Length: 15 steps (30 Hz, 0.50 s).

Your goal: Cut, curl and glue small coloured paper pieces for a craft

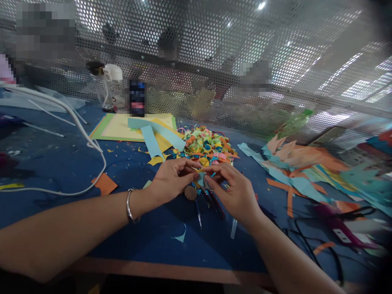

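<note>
My left hand and my right hand meet over the middle of the table, fingertips pinched together. Between them is a small piece of light blue paper, with a bit of yellow at its upper edge; my fingers partly cover it. Just behind lies a heap of small curled paper scraps in many colours. Below my fingertips are a round brown object, a thin pen-like tool and several dark, slim tools. A bracelet circles my left wrist.
Stacked coloured sheets carry light blue strips. Two bottles and a phone stand against a perforated metal screen. Orange and blue cut paper lies right, near a purple power strip. A white cable crosses the left.
</note>
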Each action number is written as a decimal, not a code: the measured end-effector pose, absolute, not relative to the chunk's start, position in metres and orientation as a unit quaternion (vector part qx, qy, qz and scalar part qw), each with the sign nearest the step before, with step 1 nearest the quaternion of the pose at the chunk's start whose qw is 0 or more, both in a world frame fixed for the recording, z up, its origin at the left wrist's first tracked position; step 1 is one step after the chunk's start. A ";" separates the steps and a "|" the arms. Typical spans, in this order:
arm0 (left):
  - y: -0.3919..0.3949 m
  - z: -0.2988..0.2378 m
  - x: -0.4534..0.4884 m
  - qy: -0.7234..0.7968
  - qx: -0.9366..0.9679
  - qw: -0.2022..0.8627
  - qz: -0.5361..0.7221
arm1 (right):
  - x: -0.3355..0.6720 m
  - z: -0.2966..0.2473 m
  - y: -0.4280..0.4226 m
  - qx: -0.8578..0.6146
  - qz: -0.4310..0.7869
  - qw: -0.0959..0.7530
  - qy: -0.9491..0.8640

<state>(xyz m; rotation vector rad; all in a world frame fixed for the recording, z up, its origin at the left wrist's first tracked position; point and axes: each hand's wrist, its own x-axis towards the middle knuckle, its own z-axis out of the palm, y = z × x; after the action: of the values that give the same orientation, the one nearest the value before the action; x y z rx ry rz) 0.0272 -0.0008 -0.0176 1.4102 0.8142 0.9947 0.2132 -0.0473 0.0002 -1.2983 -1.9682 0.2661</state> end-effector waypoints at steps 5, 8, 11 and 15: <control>-0.002 -0.015 0.028 0.344 0.616 0.560 0.435 | 0.212 0.000 -0.048 -0.506 0.114 0.378 -0.767; -0.004 -0.013 0.028 0.343 0.610 0.566 0.436 | 0.211 0.001 -0.047 -0.505 0.113 0.377 -0.768; -0.005 -0.012 0.028 0.338 0.589 0.590 0.437 | 0.211 0.001 -0.047 -0.507 0.111 0.379 -0.766; -0.006 -0.013 0.029 0.341 0.561 0.610 0.444 | 0.211 0.002 -0.047 -0.512 0.116 0.378 -0.762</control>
<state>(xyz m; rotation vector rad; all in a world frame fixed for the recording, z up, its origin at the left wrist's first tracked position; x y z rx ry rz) 0.0293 -0.0059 -0.0128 1.2961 0.7869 1.0259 0.2107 -0.0473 0.0024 -1.3094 -1.9476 0.2975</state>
